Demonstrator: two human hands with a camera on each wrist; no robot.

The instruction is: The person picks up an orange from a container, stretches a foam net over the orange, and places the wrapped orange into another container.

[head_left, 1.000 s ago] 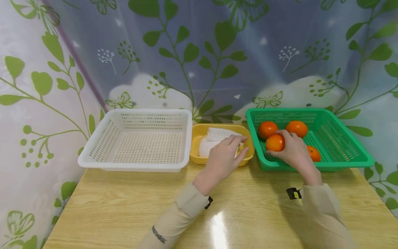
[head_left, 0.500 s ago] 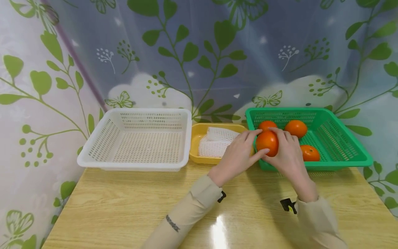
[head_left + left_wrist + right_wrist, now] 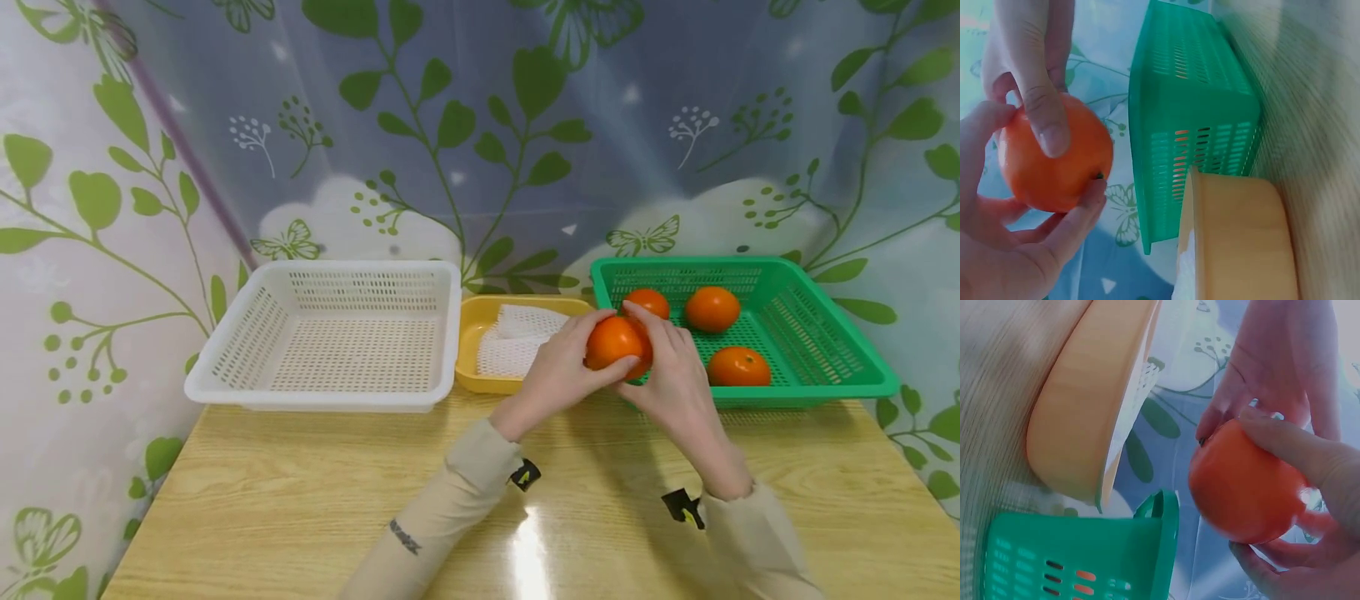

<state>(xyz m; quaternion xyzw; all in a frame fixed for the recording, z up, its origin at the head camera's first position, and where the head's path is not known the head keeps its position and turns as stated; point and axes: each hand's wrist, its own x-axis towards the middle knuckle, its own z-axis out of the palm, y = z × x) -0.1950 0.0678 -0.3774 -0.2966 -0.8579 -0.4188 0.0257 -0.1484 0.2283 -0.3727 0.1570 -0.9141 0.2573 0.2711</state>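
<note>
An orange-red tomato (image 3: 617, 340) is held up between both hands, above the gap between the yellow and green baskets. My left hand (image 3: 555, 367) grips its left side, fingers at the far side and thumb in front. From the right, my right hand (image 3: 678, 383) also holds it; in the left wrist view its thumb lies across the tomato (image 3: 1054, 169). A small dark stem spot shows near a left fingertip. In the green basket (image 3: 840, 350) sit three more tomatoes, the front one (image 3: 738, 367) near the right hand, the back left one partly hidden by the hands.
White foam netting (image 3: 517, 342) lies in the small yellow basket (image 3: 468, 337), partly covered by the left hand. Further left stands a large white basket (image 3: 326, 400). The wooden table (image 3: 300, 500) extends in front; a patterned cloth (image 3: 517, 217) hangs behind.
The right hand has lifted the tomato out of the green basket and carried it left. The left hand has moved right from above the yellow basket and taken hold of it too.
</note>
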